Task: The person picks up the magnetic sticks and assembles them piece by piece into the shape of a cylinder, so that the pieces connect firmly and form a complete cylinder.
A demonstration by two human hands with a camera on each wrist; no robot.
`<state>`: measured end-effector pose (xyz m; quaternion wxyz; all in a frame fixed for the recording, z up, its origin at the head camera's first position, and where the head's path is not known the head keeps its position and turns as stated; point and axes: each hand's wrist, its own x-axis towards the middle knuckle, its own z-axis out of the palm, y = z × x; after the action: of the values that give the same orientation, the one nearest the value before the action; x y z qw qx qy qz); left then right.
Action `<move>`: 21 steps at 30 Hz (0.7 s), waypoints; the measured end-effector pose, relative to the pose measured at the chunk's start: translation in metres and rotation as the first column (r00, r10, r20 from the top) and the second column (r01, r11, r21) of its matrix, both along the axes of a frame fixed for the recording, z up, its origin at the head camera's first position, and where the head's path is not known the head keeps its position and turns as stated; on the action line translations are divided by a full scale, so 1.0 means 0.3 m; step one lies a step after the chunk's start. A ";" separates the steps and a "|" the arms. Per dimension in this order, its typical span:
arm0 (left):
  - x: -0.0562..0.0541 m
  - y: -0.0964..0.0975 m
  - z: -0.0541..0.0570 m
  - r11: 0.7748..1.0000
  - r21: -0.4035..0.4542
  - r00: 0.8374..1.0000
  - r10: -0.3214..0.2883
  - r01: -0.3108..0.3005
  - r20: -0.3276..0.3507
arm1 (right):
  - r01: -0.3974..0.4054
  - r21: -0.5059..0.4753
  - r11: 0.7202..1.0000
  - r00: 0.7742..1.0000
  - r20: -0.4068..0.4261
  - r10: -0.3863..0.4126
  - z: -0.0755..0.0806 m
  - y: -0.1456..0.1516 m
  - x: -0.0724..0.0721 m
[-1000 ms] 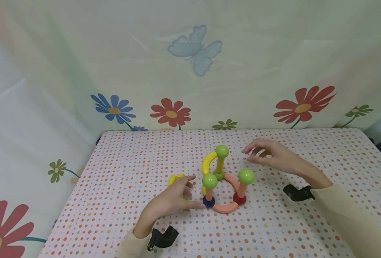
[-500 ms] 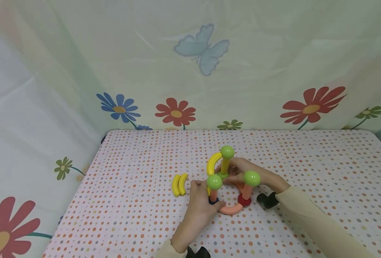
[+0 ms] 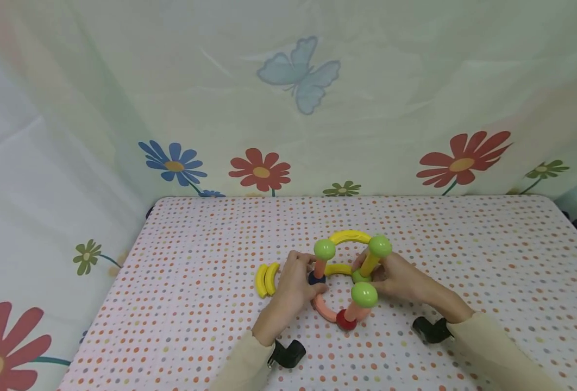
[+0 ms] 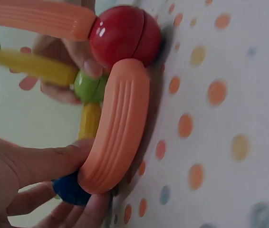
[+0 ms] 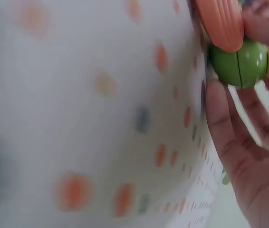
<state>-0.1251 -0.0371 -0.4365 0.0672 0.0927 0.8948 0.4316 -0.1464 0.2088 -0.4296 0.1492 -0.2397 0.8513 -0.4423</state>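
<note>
A ball-and-rod toy structure stands on the table. Its base ring joins a dark blue ball, a red ball and a green ball with curved rods, among them an orange curved rod. Straight upright rods carry light green balls, and a yellow arched rod spans two of these tops. My left hand pinches the dark blue ball at the left of the ring. On the other side, my right hand grips the lower green ball, its fingers around it beside the yellow upright.
Two loose yellow curved rods lie side by side just left of my left hand. The table has a dotted cover. Behind it hangs a flowered cloth, which also runs along the left side.
Both hands came in from either side and took hold of the structure's base balls. The structure has turned clockwise as seen from above, bringing the red ball to the front.
</note>
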 end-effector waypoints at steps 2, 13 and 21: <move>-0.030 -0.003 0.000 1.000 0.018 1.000 -0.024 0.025 -0.020 | 0.026 -0.004 1.000 0.999 -0.023 -0.027 -0.004 0.003 0.035; -0.139 -0.015 -0.008 0.967 0.106 0.972 -0.235 0.232 0.018 | 0.074 -0.013 0.997 0.997 -0.021 -0.074 0.003 -0.032 0.176; -0.116 -0.040 0.009 0.967 0.077 0.970 -0.242 0.243 -0.021 | 0.168 0.024 0.985 0.963 -0.217 -0.159 0.121 0.046 0.120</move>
<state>-0.1599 -0.0491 -0.4339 0.1107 0.2064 0.8593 0.4548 -0.1105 0.2227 -0.3934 0.0245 -0.2117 0.8883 -0.4067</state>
